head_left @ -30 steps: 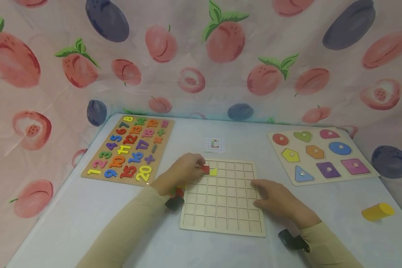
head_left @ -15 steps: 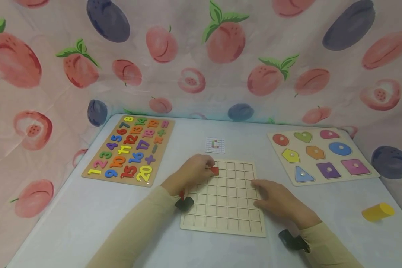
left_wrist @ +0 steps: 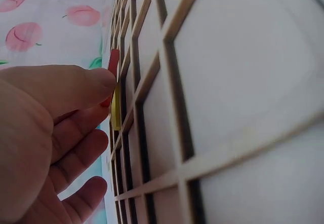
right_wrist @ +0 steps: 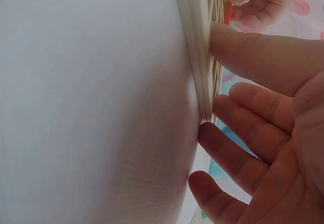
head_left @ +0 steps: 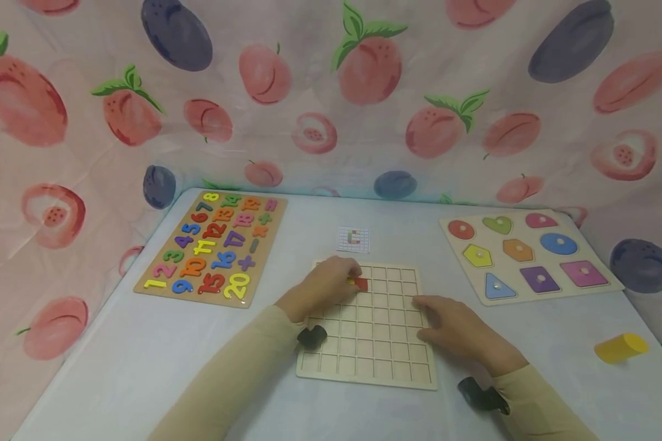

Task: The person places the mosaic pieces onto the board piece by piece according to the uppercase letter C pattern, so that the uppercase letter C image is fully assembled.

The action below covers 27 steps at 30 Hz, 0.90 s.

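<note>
My left hand point(head_left: 327, 283) is over the upper part of a wooden grid board point(head_left: 382, 351). Thumb and fingers pinch a small red square tile point(left_wrist: 114, 61), tilted above the grid in the left wrist view. Just beneath it a yellow tile point(left_wrist: 116, 107) sits at the grid, partly covered by the hand in the head view. My right hand point(head_left: 459, 326) rests at the board's right side. Its thumb and relaxed fingertips touch the board's edge point(right_wrist: 198, 57) in the right wrist view, with no tile in it.
Behind the board lies a pattern card point(head_left: 353, 239) with a small coloured figure. A number puzzle point(head_left: 226, 245) lies at the left, a shape puzzle point(head_left: 529, 256) at the right. A yellow cylinder point(head_left: 621, 348) is near the right edge. Fruit-print cloth point(head_left: 331, 79) hangs behind.
My left hand has moved right across the board with the red tile, passing over the yellow tile to its right side. The right hand has stayed at the board's edge.
</note>
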Each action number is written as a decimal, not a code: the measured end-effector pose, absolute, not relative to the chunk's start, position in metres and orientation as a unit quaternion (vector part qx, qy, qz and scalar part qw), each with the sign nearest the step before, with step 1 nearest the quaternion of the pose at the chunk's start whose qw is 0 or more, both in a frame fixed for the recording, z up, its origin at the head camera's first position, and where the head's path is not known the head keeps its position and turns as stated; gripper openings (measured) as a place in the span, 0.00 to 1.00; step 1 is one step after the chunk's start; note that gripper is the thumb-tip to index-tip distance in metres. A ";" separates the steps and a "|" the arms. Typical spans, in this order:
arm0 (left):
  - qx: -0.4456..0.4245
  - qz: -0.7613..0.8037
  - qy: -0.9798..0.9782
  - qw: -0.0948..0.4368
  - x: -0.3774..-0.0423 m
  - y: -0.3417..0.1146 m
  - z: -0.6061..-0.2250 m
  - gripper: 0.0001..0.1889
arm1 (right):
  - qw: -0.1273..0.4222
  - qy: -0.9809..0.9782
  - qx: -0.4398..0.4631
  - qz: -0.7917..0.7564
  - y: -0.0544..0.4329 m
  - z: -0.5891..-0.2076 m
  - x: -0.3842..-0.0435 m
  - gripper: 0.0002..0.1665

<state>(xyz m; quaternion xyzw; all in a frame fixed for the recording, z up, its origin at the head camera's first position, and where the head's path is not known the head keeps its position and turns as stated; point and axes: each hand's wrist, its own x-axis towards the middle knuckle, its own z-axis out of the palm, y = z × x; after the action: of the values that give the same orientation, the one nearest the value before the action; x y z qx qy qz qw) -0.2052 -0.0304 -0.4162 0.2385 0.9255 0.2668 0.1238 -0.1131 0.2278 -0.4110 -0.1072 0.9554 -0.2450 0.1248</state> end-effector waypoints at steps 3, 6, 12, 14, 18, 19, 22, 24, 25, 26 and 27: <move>0.245 0.269 0.923 0.124 -0.205 -0.030 -0.416 0.17 | 0.127 0.956 -0.102 -0.244 0.227 -0.411 -0.113 0.37; 0.250 0.269 0.922 0.123 -0.205 -0.029 -0.416 0.16 | 0.128 0.956 -0.099 -0.244 0.227 -0.410 -0.113 0.37; 0.247 0.265 0.923 0.125 -0.205 -0.025 -0.417 0.16 | 0.128 0.956 -0.098 -0.247 0.227 -0.409 -0.112 0.37; 0.245 0.264 0.924 0.127 -0.206 -0.024 -0.419 0.16 | 0.128 0.955 -0.097 -0.247 0.227 -0.409 -0.112 0.37; 0.245 0.261 0.925 0.125 -0.207 -0.024 -0.421 0.16 | 0.128 0.956 -0.099 -0.246 0.227 -0.410 -0.112 0.37; 0.246 0.259 0.926 0.124 -0.207 -0.024 -0.421 0.16 | 0.127 0.956 -0.099 -0.246 0.227 -0.410 -0.112 0.37; 0.246 0.257 0.927 0.120 -0.207 -0.024 -0.421 0.16 | 0.124 0.956 -0.104 -0.246 0.228 -0.411 -0.112 0.37; 0.247 0.256 0.927 0.119 -0.207 -0.024 -0.421 0.16 | 0.122 0.956 -0.105 -0.247 0.228 -0.412 -0.112 0.37; 0.246 0.256 0.927 0.119 -0.207 -0.024 -0.421 0.16 | 0.122 0.956 -0.105 -0.247 0.228 -0.412 -0.112 0.37; 0.247 0.256 0.927 0.119 -0.207 -0.024 -0.421 0.16 | 0.122 0.956 -0.106 -0.246 0.228 -0.412 -0.113 0.37; 0.247 0.256 0.927 0.120 -0.207 -0.024 -0.421 0.16 | 0.122 0.956 -0.105 -0.247 0.228 -0.413 -0.113 0.37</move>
<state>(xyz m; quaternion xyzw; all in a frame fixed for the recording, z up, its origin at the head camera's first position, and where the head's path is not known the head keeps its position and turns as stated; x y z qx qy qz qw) -0.2072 -0.0239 -0.4207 0.2470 0.9268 0.2563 0.1197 -0.1129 0.2284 -0.4126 -0.1049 0.9556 -0.2470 0.1217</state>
